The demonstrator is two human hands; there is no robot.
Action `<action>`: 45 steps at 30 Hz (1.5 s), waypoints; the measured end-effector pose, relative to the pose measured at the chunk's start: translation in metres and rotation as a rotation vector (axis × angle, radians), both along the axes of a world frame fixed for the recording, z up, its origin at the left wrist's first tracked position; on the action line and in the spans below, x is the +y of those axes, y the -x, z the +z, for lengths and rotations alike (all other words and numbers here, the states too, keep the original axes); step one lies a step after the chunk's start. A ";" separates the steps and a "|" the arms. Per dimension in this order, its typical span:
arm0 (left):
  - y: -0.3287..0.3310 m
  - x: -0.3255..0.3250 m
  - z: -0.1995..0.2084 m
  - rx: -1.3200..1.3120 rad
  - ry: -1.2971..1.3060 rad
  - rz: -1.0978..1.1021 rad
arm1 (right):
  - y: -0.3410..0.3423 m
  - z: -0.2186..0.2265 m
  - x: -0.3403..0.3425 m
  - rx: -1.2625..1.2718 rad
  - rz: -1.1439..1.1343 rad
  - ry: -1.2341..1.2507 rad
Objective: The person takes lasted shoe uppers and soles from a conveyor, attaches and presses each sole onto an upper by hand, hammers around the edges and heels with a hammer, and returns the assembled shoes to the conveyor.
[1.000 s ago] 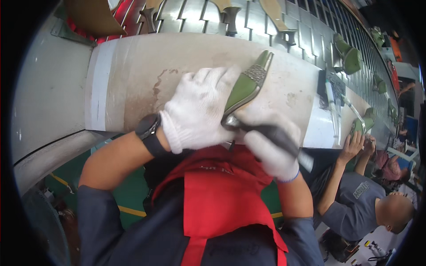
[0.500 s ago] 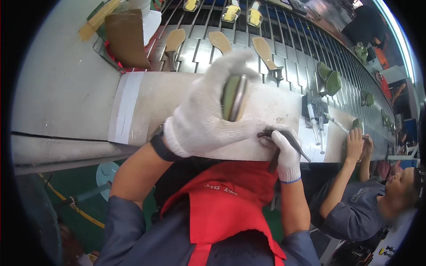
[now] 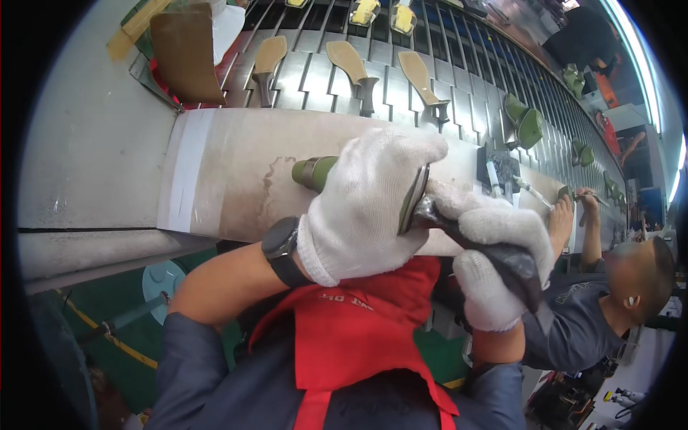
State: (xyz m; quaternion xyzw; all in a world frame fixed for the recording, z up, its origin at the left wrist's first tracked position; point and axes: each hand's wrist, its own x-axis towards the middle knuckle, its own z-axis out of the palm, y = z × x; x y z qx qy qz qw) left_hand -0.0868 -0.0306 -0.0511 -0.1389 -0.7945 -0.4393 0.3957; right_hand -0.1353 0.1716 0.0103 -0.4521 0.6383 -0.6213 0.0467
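In white knit gloves, my left hand is wrapped round a green shoe above the bench. One end of the shoe pokes out to the left of the glove, and its dark edge shows near my fingertips; the rest is covered. My right hand is closed round dark-handled pincers. Their metal head meets the shoe's edge between my hands; whether the jaws bite on it I cannot tell.
Beyond the bench, a slatted metal conveyor carries tan soles with heels and green shoes. White syringe-like tubes lie beside a dark block. A co-worker works at the right. A brown board stands back left.
My left hand has turned the shoe over and lowered it toward the bench. The pincers in my right hand have swung round to meet the shoe's edge.
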 end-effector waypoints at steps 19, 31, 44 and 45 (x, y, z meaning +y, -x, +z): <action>-0.094 0.006 -0.159 0.059 0.363 0.330 | -0.093 -0.141 0.015 -1.180 -0.201 0.056; -0.096 0.009 -0.159 -0.027 0.362 0.332 | -0.072 -0.152 0.011 -1.129 -0.036 0.213; -0.097 0.009 -0.165 0.009 0.283 0.355 | -0.025 -0.083 -0.009 -0.506 0.246 -0.314; -0.098 0.008 -0.163 -0.017 0.308 0.352 | -0.032 -0.089 -0.008 -0.442 0.211 -0.279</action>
